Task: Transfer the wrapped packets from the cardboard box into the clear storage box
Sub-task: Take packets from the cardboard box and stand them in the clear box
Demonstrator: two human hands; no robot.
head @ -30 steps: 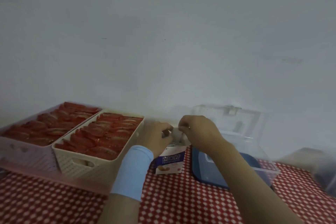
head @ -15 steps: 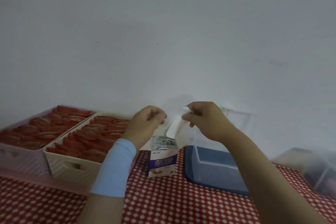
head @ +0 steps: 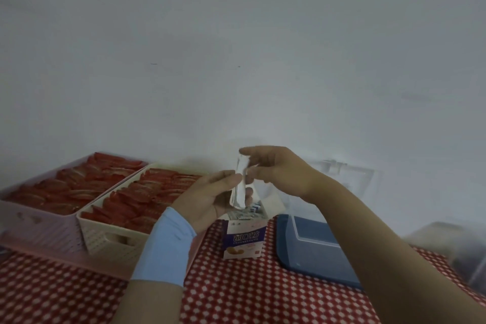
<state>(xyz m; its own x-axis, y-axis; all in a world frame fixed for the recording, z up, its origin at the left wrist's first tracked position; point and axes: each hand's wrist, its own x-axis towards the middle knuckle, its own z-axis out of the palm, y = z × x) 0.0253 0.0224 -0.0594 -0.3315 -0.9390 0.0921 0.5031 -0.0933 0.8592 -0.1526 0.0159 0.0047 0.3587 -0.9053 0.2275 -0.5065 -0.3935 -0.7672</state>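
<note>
On the checked tablecloth (head: pixel 263 294) both forearms reach forward, the left wrist in a blue sleeve band (head: pixel 164 250). Just past them the cardboard box (head: pixel 243 239) stands open with more packets (head: pixel 246 214) showing at its mouth. A second ago both hands were down at that opening; now one wrapped packet (head: pixel 240 184) is clear of it and held upright above the box. The left hand (head: pixel 210 197), a loose fist half a second ago, has turned palm up, and its thumb and curved fingers close lightly round the packet's lower half. The right hand (head: pixel 278 173) pinches the packet's top end between forefinger and thumb. So the pick is done and the carry is not: the clear storage box (head: pixel 313 242) sits just right of the cardboard box, lid raised at the back, and the packet is not over it yet. Further left, a cream basket (head: pixel 110 234) and a pink basket (head: pixel 39 223) hold rows of red packets against the wall.
</note>
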